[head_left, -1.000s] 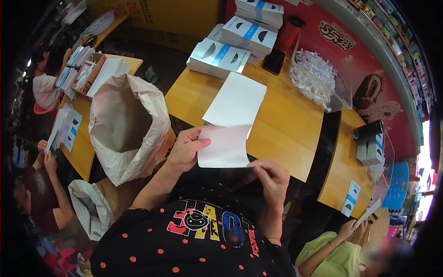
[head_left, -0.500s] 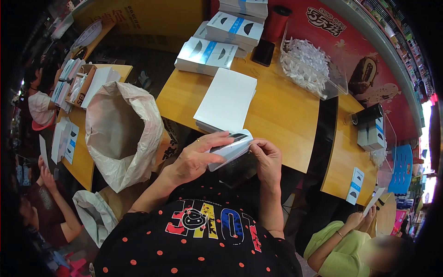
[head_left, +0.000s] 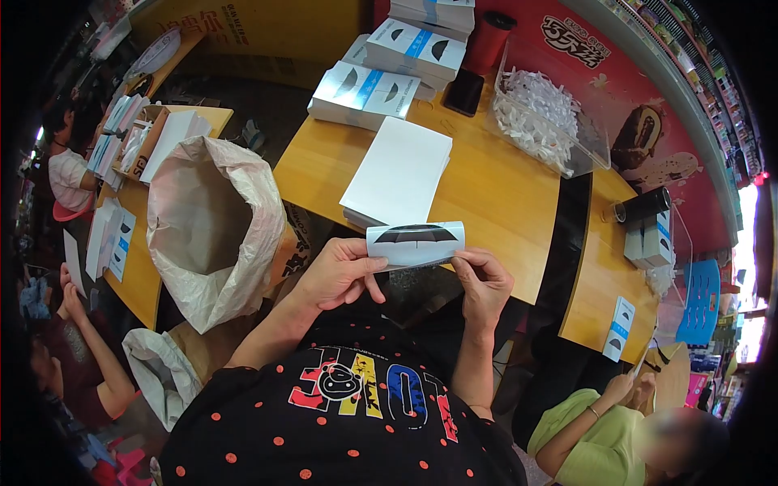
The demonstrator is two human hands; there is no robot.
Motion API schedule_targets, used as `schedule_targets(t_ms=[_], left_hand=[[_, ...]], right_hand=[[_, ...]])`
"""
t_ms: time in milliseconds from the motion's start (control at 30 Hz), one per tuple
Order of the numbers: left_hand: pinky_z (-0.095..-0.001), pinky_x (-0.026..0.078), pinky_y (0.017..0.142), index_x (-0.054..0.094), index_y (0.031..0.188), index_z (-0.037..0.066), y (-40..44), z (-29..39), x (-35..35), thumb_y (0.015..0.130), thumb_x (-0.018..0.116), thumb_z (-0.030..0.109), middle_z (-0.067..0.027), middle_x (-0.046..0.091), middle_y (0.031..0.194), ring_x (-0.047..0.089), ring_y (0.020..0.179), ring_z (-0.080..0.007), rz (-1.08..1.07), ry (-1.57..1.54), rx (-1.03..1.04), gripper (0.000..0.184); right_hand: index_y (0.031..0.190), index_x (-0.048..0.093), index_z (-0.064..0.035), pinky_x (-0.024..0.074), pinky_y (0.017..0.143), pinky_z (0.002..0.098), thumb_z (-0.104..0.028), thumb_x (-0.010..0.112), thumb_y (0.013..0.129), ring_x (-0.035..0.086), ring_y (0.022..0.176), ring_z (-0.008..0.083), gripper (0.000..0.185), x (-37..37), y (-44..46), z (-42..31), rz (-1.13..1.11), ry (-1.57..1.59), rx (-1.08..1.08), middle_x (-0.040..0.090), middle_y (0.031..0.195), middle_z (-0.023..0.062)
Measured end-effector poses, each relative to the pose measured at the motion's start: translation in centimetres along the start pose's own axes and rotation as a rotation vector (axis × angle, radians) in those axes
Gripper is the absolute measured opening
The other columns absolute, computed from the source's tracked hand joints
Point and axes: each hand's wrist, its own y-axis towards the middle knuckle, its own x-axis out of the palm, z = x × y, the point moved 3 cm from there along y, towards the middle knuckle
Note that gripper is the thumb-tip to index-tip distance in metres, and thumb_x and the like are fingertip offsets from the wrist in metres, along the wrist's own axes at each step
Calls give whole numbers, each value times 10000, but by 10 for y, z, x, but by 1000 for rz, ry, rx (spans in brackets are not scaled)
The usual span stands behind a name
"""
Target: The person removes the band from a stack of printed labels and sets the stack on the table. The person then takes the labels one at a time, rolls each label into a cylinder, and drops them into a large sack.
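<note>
A white sheet printed with a black umbrella (head_left: 416, 240) is stretched between my hands, its top curving over in a fold. My left hand (head_left: 342, 273) pinches its left end between thumb and fingers. At the right lower corner, my right hand (head_left: 485, 282) grips it with thumb and fingertip. Just beyond the sheet lies a stack of blank white sheets (head_left: 397, 172) at the table's near edge. Farther back stand banded bundles of printed sheets (head_left: 365, 91) with blue strips and umbrella pictures.
A clear bin of white paper strips (head_left: 539, 113), a dark phone (head_left: 463, 91) and a red cylinder (head_left: 490, 40) are on the wooden table (head_left: 494, 211). An open white woven sack (head_left: 182, 267) stands at left. People handle sheets at both sides; one wears a green top (head_left: 587, 441).
The sheet has turned so its umbrella picture faces me more fully. My left hand has moved from across it to its left end; my right hand has shifted slightly right and down.
</note>
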Motion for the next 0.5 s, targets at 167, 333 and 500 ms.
schedule_targets(t_ms=[167, 333, 500], left_hand=[[-217, 534, 551, 589, 1096, -83, 2, 0, 11, 889, 538, 41, -190, 644, 1007, 687, 744, -228, 43, -143, 149, 247], [-254, 554, 697, 605, 1080, -74, 2, 0, 17, 891, 548, 36, -164, 654, 994, 677, 817, -206, 102, -54, 296, 227], [-253, 557, 686, 642, 1037, -37, 5, -5, 13, 888, 584, 49, -113, 675, 920, 673, 813, -179, 208, 124, 362, 182]], right_hand=[[851, 670, 24, 437, 645, 176, 33, 693, 779, 563, 708, 63, 77, 1, -2, 10, 36, 129, 87, 648, 816, 32], [829, 660, 21, 449, 648, 177, 38, 691, 780, 572, 700, 62, 60, 6, 0, 16, 51, 202, 155, 650, 794, 34], [859, 638, 36, 465, 674, 188, 46, 684, 781, 589, 716, 76, 91, 9, -1, 22, 39, 254, 185, 655, 803, 55]])
